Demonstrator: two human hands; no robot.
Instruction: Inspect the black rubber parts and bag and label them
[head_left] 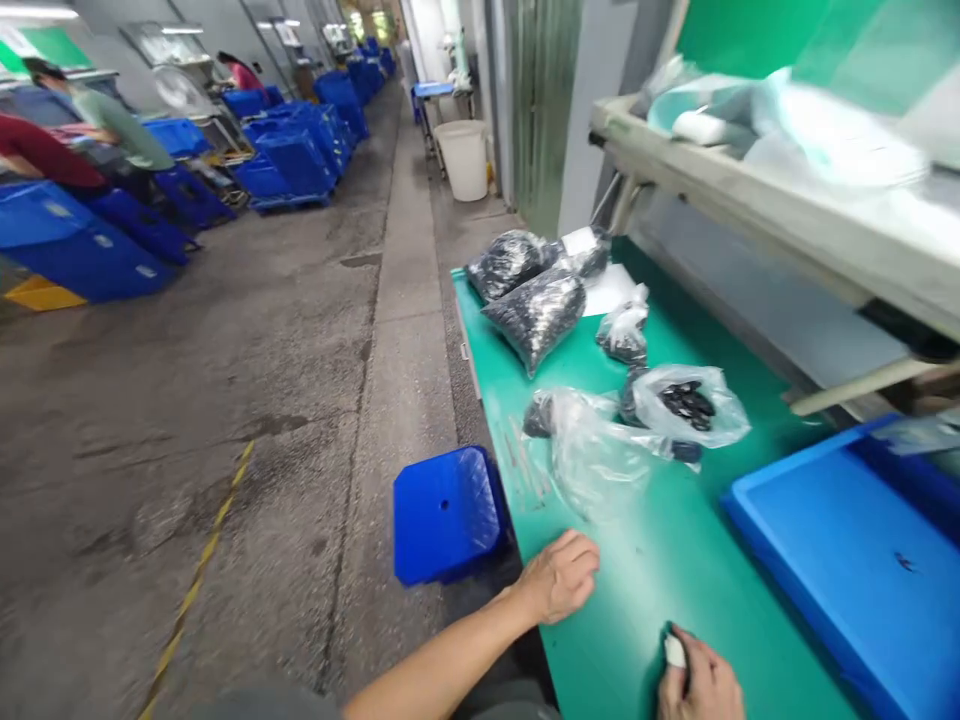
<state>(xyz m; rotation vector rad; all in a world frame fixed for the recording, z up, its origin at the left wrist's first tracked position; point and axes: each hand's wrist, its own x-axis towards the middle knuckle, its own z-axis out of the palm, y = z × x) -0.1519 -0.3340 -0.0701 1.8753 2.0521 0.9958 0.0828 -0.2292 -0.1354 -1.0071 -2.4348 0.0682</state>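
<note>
My left hand (559,578) rests on the near edge of a green workbench (637,610), fingers loosely curled and holding nothing. My right hand (697,680) is at the bottom of the view, pinching a small white item (675,652). Beyond the hands, a crumpled clear plastic bag (592,450) lies on the bench. Behind it, an open clear bag (686,405) holds small black parts. Two fuller bags of black parts (534,315) and a smaller bag (622,335) lie farther along. Neither hand touches any bag.
A blue plastic tray (847,570) lies on the bench's far side beneath a pale shelf (750,190) holding plastic sheeting. A blue stool (446,515) stands by the bench. Across the concrete aisle are stacked blue crates (296,160) and a co-worker (112,125).
</note>
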